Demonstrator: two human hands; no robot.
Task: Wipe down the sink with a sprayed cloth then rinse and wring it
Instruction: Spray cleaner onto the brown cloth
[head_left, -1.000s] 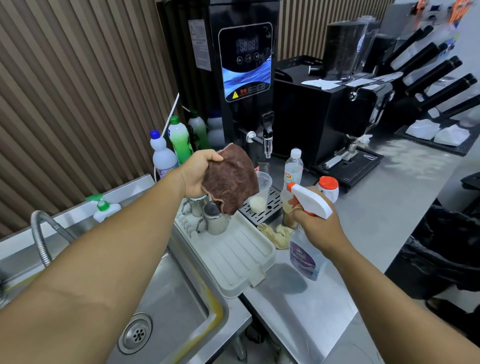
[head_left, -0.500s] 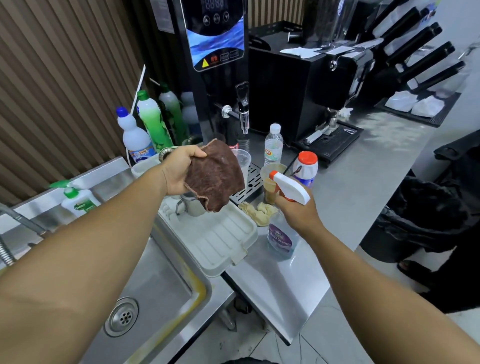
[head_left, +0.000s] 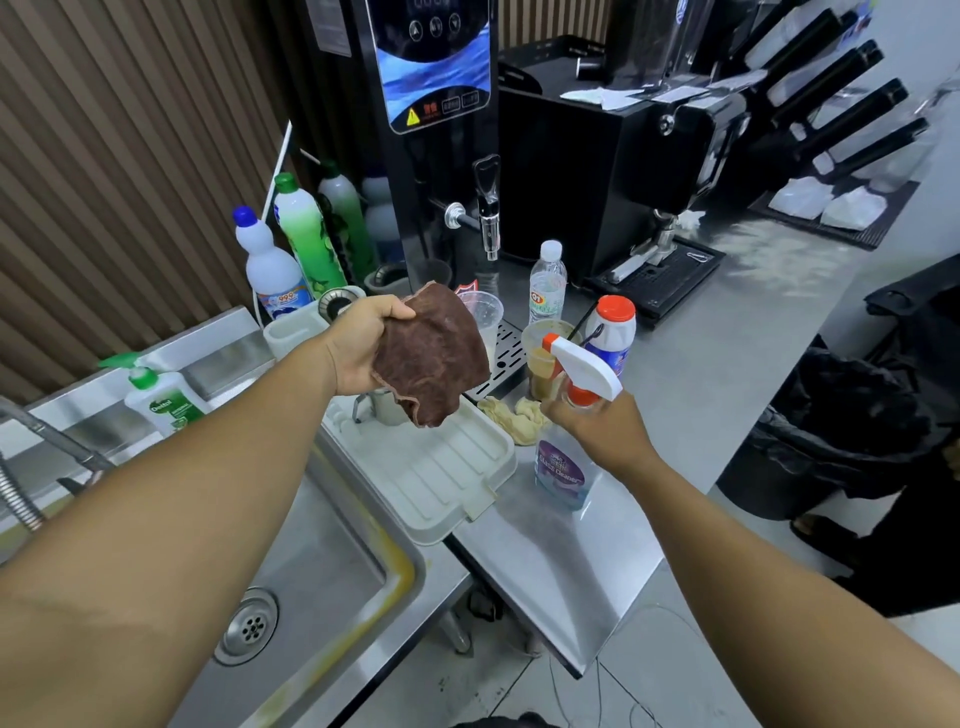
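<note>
Ideally, the right hand (head_left: 597, 426) gripping the white-nozzled glass-cleaner spray bottle (head_left: 569, 457) is aiming toward ten o'clock, misting the brown cloth (head_left: 431, 353) the left hand (head_left: 361, 343) is pinching

A tall black hot-water dispenser (head_left: 434, 104) stands at the back of the steel counter (head_left: 691, 374), its tap over a slotted drip grate (head_left: 506, 353). Left of it, against the slatted wall, stand a white bottle with a blue cap (head_left: 270, 270) and two green bottles (head_left: 306, 234). A white pump bottle of hand wash (head_left: 156, 402) sits on the ledge further left. A cream ribbed draining tray (head_left: 441, 467) lies on the counter, with a metal cup (head_left: 382, 408) on its far end. Beside the grate are a clear plastic cup (head_left: 488, 312), a small water bottle (head_left: 548, 283), a cup of tan drink (head_left: 543, 358), a red-capped white bottle (head_left: 613, 332) and a crumpled yellow rag (head_left: 511, 415). A black bin bag (head_left: 831, 426) sits at right.
</note>
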